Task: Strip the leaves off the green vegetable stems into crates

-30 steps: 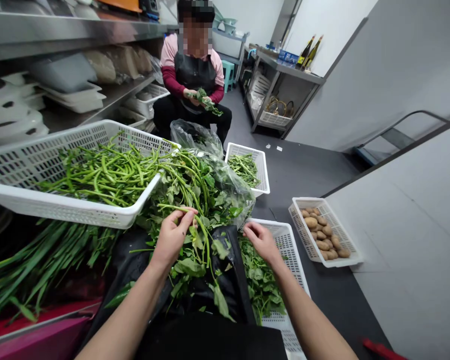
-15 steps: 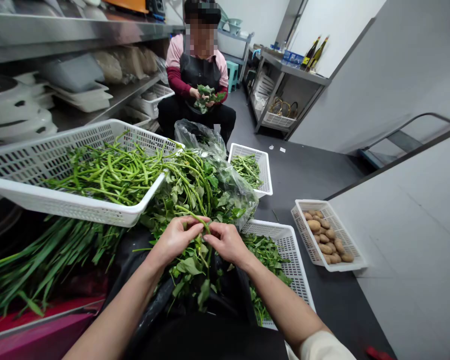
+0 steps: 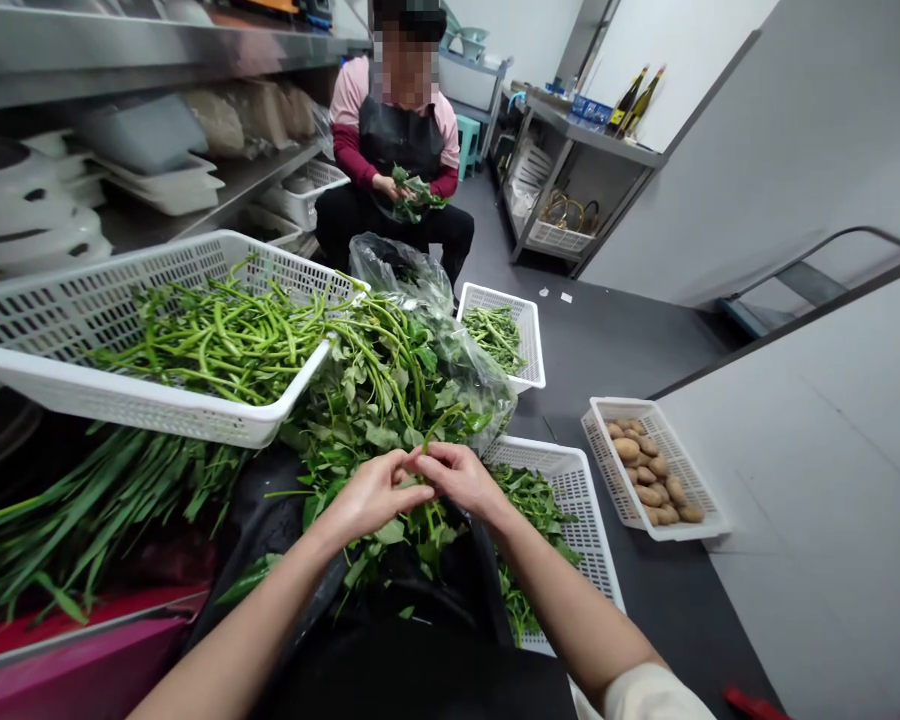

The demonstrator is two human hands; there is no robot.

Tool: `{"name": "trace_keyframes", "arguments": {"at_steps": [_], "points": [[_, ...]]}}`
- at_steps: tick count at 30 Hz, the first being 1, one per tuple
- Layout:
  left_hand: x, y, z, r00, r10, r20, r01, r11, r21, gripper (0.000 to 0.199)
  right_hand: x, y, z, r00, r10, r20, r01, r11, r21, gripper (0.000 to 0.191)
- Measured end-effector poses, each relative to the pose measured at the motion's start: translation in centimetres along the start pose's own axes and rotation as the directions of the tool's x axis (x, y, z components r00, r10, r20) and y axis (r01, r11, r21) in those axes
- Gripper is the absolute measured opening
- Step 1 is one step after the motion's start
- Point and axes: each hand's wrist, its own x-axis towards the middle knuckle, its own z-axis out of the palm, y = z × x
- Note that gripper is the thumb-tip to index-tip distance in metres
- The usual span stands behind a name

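Observation:
My right hand point(image 3: 463, 480) is closed in a pinch on a green leafy stem point(image 3: 444, 420), whose thin end sticks up above the fingers. Right beside it, fingertips nearly touching, my left hand point(image 3: 375, 492) closes on the same stem from the other side. Leaves point(image 3: 431, 535) hang below both hands. Just beyond lies a heap of leafy greens point(image 3: 367, 390) in and around a clear plastic bag point(image 3: 484, 375). At the left, a white basket point(image 3: 262, 425) holds bare green stems point(image 3: 232, 335). Another white basket point(image 3: 596, 510), at my right, contains leafy tops point(image 3: 529, 510).
A person point(image 3: 401, 130) in a dark apron sits opposite, holding greens. A small basket point(image 3: 534, 345) of stems and a basket of potatoes point(image 3: 649, 470) stand on the floor. Long green leaves point(image 3: 105, 510) lie at left, below metal shelving point(image 3: 157, 65). A wall point(image 3: 832, 480) bounds the right.
Both hands have shifted slightly right. The stem now points up and right instead of up and left. A loose leaf now shows by my left forearm. The person opposite has lowered their greens slightly.

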Motion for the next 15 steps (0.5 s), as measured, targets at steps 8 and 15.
{"name": "trace_keyframes", "arguments": {"at_steps": [8,15], "points": [[0.5,-0.5,-2.4,0.98,-0.012,0.2,-0.012,0.993,0.118,0.022,-0.1,0.9,0.2,0.988,0.094,0.119,-0.102,0.993,0.06,0.02],[0.5,0.1,-4.2,0.948,0.052,-0.315,-0.071,0.996,-0.051,0.029,0.2,1.6,-0.4,0.989,0.138,0.062,-0.147,0.974,0.171,0.032]]}}
